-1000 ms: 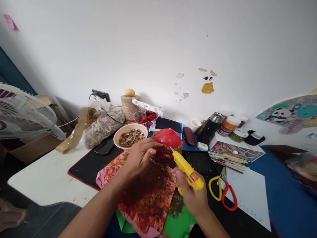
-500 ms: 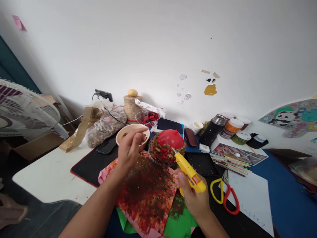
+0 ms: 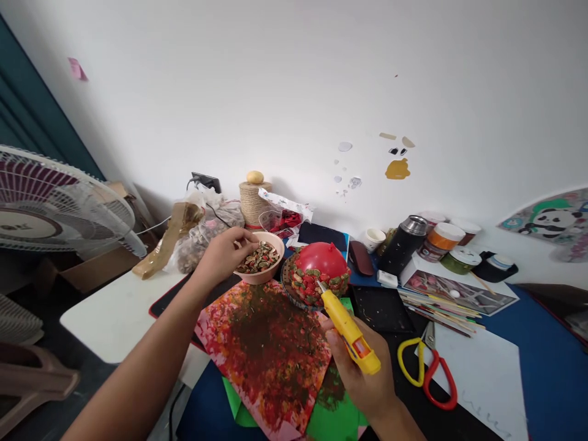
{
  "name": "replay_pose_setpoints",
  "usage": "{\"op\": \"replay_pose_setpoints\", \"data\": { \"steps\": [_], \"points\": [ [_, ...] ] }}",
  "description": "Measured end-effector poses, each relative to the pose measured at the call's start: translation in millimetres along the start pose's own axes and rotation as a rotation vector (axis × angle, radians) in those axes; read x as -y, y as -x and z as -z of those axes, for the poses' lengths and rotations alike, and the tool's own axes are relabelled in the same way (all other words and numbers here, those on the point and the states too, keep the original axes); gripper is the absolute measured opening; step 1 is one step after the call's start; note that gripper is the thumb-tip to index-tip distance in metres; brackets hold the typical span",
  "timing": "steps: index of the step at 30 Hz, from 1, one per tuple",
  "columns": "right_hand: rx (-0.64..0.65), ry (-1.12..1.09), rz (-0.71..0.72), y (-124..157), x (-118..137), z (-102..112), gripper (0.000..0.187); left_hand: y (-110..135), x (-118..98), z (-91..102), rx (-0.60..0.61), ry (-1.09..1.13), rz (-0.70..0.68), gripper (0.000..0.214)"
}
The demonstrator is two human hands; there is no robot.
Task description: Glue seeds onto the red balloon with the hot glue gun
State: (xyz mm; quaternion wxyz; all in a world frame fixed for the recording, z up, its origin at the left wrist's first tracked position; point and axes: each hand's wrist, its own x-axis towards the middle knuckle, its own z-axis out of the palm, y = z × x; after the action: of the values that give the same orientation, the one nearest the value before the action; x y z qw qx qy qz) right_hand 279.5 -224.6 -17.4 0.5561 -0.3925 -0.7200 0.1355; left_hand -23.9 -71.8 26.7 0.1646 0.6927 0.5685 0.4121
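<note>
My right hand grips a yellow hot glue gun, its nozzle up against the decorated side of a red balloon. Red, green and tan painted pieces cover the balloon's lower part, which rests in a patterned bowl. Over the left side of a pale pink bowl is my left hand, thumb and fingers closed together; what they may hold is too small to tell. Many small painted pieces fill that bowl.
Paint-smeared paper lies in front over green paper. Scissors, paintbrushes and a black tray are to the right. Behind stand a black flask, a paper cup and a twine spool. A fan stands left.
My left hand has moved left and down to the pink bowl, its fingers now over the pieces. The glue gun stays near the balloon. The whole view has shifted slightly left.
</note>
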Motion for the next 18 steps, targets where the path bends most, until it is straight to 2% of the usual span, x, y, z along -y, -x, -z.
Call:
{"op": "replay_pose_setpoints", "data": {
  "steps": [3, 5, 9, 13, 18],
  "points": [
    [0.026, 0.025, 0.022, 0, 3, 0, 0.020, -18, -2, 2.4, 0.301, -0.318, -0.092, 0.017],
    [0.045, 0.041, 0.032, 1, 4, -2, 0.018, -29, -2, -2.7, 0.405, -0.424, -0.135, 0.012],
    [0.083, 0.063, 0.042, 2, 2, -3, 0.015, -39, 5, -19.5, 0.479, -0.485, -0.142, 0.012],
    [0.127, 0.103, 0.069, 1, 5, -2, 0.015, -40, 19, -30.4, 0.530, -0.486, -0.143, 0.003],
    [0.155, 0.148, 0.117, -2, 8, -2, 0.011, -39, 32, -30.8, 0.489, -0.382, -0.150, 0.010]
  ]
}}
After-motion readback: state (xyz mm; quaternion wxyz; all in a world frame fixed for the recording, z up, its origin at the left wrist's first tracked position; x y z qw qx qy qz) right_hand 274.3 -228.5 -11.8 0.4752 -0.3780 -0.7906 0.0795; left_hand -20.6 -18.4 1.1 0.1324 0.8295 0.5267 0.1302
